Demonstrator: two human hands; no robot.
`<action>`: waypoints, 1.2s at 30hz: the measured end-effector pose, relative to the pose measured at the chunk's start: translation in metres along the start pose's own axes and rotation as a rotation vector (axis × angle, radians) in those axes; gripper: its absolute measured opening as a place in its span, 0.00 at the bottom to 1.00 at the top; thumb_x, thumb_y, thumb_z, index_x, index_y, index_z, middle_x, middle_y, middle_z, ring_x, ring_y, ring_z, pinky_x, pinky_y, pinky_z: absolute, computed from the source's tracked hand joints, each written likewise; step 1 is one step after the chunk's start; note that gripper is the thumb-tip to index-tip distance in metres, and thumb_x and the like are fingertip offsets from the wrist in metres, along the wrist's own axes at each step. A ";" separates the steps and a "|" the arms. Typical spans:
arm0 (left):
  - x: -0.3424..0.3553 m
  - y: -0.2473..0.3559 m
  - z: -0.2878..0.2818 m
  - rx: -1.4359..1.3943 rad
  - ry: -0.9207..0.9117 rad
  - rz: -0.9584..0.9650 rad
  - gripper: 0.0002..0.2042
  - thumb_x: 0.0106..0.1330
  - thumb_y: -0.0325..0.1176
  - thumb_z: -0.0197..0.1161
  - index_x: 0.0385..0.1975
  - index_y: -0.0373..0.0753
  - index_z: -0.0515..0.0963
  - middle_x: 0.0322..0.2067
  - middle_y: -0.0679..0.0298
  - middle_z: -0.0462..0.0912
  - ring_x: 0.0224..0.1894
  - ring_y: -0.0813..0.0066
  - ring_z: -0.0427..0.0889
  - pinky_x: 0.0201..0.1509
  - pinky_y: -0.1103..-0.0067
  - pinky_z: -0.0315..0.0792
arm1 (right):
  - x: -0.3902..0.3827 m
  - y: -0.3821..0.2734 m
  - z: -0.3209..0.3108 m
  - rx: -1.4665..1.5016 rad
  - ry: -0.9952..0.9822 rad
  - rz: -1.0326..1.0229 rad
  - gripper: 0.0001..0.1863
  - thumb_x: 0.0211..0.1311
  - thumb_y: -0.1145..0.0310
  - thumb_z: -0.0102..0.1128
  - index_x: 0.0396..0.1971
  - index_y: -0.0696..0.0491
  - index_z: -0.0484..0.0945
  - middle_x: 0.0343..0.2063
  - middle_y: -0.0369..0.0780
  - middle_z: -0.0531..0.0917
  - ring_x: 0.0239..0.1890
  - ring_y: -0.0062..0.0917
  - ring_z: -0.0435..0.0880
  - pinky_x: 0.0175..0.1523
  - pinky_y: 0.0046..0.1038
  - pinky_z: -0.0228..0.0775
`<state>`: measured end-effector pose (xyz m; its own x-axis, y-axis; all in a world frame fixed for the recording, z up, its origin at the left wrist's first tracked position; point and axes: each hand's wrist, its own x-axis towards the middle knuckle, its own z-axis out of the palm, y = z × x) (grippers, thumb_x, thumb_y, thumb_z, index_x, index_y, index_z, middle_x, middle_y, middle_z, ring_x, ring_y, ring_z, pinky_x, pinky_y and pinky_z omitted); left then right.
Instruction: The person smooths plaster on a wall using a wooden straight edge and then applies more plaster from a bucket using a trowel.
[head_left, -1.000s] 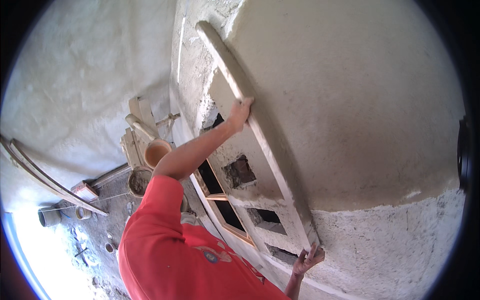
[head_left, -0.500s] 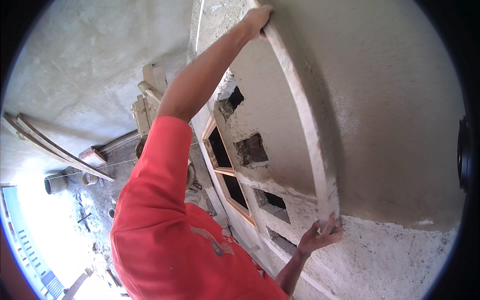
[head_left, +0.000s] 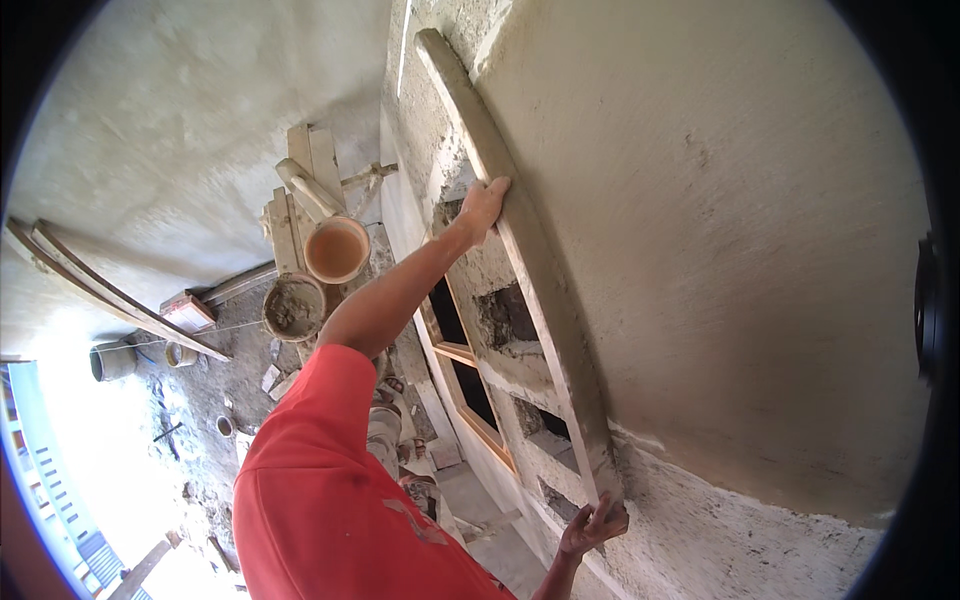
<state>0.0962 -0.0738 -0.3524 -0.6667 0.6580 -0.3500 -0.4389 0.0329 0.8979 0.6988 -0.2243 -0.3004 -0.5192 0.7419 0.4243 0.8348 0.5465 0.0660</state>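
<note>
I hold a long, plaster-coated straight board point(head_left: 530, 290), bowed by the lens, against the plastered wall point(head_left: 750, 230). My left hand point(head_left: 483, 205) is closed round its upper middle. My right hand point(head_left: 590, 525) grips its lower end, fingers curled over the edge. Under and beside the board are rough square openings point(head_left: 510, 315) in the wall and a wooden frame point(head_left: 455, 353) with dark panes or gaps. My red-sleeved left arm crosses the view and hides part of the frame.
Planks point(head_left: 280, 225) at left hold a clay-coloured bowl point(head_left: 336, 248) and a mortar pan point(head_left: 293, 310). Long boards point(head_left: 120, 295) lean on the left wall. Buckets point(head_left: 113, 360) stand on the rubble floor, near a string line. Sandalled feet point(head_left: 395, 383) show below me.
The board and my left hand rose to the upper right half a second ago and now sit lower and further left in view. Both hands still grip it. The bowls have come back into view.
</note>
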 end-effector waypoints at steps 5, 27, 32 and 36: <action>-0.023 -0.063 0.004 0.051 0.046 -0.031 0.26 0.68 0.49 0.59 0.43 0.25 0.71 0.28 0.52 0.81 0.24 0.64 0.83 0.18 0.71 0.77 | -0.037 0.021 0.017 0.021 -0.048 -0.040 0.33 0.57 0.77 0.56 0.66 0.48 0.70 0.50 0.52 0.70 0.53 0.50 0.66 0.58 0.54 0.58; -0.060 -0.159 0.015 -0.237 -0.117 -0.017 0.21 0.71 0.48 0.60 0.44 0.32 0.71 0.27 0.58 0.80 0.21 0.72 0.80 0.15 0.75 0.74 | -0.110 0.066 0.055 -0.001 -0.077 0.033 0.38 0.48 0.79 0.59 0.66 0.52 0.71 0.43 0.47 0.71 0.49 0.45 0.68 0.58 0.52 0.57; -0.033 -0.139 0.020 -0.162 0.083 0.204 0.23 0.68 0.50 0.63 0.42 0.30 0.75 0.28 0.60 0.79 0.29 0.74 0.79 0.30 0.72 0.74 | -0.085 0.043 0.051 0.083 -0.044 0.059 0.35 0.47 0.78 0.60 0.63 0.52 0.73 0.45 0.48 0.72 0.50 0.46 0.68 0.57 0.52 0.57; -0.027 -0.040 0.020 -0.154 0.072 0.172 0.23 0.67 0.49 0.62 0.43 0.30 0.76 0.28 0.60 0.78 0.29 0.74 0.78 0.29 0.73 0.72 | -0.031 0.013 0.020 0.064 0.066 0.074 0.36 0.46 0.80 0.60 0.62 0.52 0.73 0.46 0.48 0.72 0.50 0.48 0.68 0.56 0.52 0.59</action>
<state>0.1440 -0.0783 -0.3736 -0.7787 0.5882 -0.2182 -0.3978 -0.1940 0.8967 0.7222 -0.2330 -0.3307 -0.4416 0.7550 0.4848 0.8561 0.5163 -0.0241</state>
